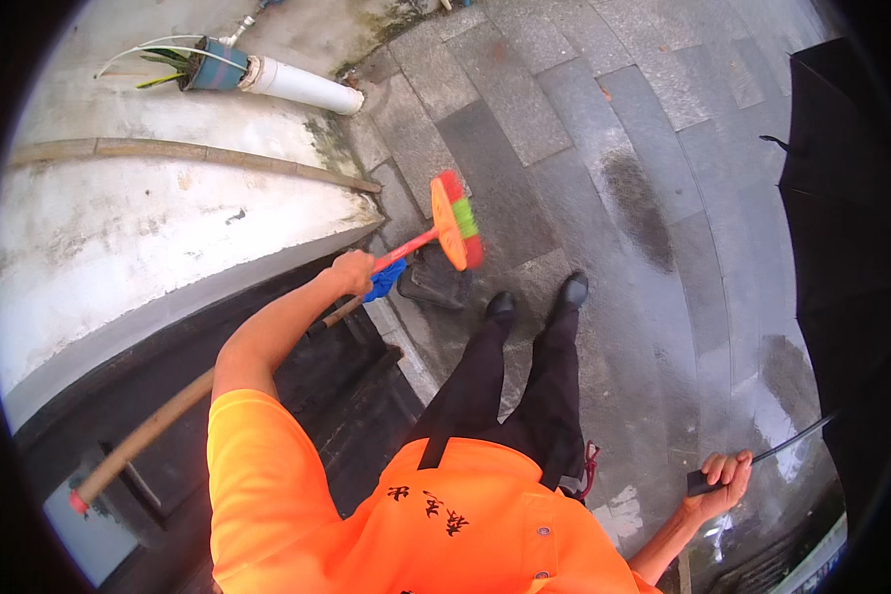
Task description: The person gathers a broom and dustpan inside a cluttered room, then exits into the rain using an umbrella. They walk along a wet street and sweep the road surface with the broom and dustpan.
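My left hand (351,272) is closed round the handle of a broom (449,224), near its red neck. Its orange head has red and green bristles, slightly blurred, and is raised to the left of my feet. The wooden handle (148,443) runs back beneath my left forearm to a red end at lower left. A crumpled blue cloth (384,281) shows beside that hand; whether it is attached to the broom I cannot tell. At lower right, my right hand (720,483) grips the dark handle of an open black umbrella (851,228), whose canopy spreads along the right side.
Wet grey paving slabs (584,188) surround my dark shoes (571,289). A stained white wall (168,228) rises at left, with a bamboo pole (198,153), white pipe (302,86) and potted plant (214,65). A dark block (436,276) lies by the black doorway (337,396).
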